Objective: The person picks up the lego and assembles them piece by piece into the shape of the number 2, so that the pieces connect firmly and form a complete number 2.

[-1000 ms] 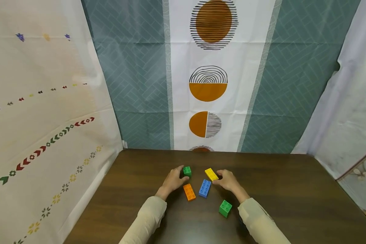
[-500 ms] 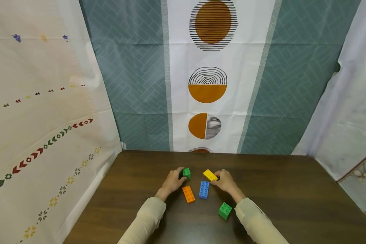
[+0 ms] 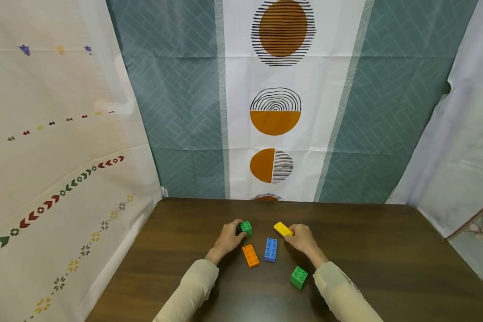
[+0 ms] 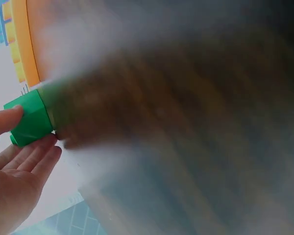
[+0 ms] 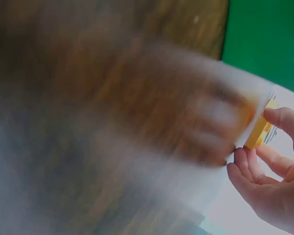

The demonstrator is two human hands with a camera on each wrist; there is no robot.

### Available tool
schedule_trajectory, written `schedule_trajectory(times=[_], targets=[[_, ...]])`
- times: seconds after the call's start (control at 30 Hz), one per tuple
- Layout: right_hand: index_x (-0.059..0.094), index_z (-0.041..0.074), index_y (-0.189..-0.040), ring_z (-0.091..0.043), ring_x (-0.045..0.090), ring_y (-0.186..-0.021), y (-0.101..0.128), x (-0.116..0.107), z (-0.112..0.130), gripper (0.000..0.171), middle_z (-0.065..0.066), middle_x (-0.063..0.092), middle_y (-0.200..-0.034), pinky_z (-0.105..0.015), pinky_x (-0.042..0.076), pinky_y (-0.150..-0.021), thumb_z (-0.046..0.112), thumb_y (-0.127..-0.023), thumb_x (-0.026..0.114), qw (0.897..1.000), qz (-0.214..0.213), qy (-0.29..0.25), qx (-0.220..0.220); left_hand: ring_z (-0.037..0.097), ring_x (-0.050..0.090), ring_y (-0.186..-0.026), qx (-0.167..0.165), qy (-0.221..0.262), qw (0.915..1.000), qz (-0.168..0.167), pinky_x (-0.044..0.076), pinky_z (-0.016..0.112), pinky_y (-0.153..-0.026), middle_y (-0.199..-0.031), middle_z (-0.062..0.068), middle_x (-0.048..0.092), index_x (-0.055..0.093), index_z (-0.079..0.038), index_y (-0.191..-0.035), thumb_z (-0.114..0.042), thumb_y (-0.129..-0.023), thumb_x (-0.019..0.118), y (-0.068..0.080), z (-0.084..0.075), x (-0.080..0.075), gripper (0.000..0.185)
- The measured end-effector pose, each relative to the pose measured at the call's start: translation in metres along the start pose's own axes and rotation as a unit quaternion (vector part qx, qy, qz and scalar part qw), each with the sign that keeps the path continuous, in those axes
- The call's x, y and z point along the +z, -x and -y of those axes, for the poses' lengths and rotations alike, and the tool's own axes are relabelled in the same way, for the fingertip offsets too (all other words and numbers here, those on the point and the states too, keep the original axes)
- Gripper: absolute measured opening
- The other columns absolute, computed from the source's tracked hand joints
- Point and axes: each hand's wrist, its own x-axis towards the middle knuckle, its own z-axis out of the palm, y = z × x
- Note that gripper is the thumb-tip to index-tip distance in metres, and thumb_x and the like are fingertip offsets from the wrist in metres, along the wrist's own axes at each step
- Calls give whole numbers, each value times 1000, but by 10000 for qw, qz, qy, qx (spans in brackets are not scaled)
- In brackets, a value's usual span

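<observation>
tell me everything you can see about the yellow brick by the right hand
The yellow brick is a long, low, studded toy block that looks like glossy plastic. It lies on or just above the dark wooden table, angled, beyond the blue brick. The right hand pinches its right end between thumb and fingers. The right wrist view is too blurred to add detail.

Two bricks (image 3: 260,252) lie side by side between both hands.

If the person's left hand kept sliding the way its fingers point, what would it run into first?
The left hand already grips the small green brick. Beyond that, bare table seems to run to the patterned curtain; the yellow brick sits off to the right, though depth is uncertain.
</observation>
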Motion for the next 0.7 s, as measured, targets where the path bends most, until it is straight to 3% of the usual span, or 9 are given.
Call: schedule_trajectory(times=[0.37, 0.7], targets=[[66, -10, -114, -28, 58, -89, 11, -12, 5, 40, -22, 62, -104, -45, 54, -88, 15, -83, 70, 9988, -454, -111, -141, 33, 64, -105, -51, -139, 9997, -216, 55, 46, -89, -120, 25, 64, 57, 6, -122, -8, -90, 68, 9, 0, -20, 37], [64, -7, -119, -25, 57, -86, 20, -30, 27, 45, -19, 59, -104, -42, 53, -82, 21, -84, 68, 9976, -551, -245, -325, 29, 69, -96, 246, -121, 9991, -322, 58, 39, -81, -111, 22, 68, 59, 6, -121, -8, -89, 69, 7, -20, -43, 36]])
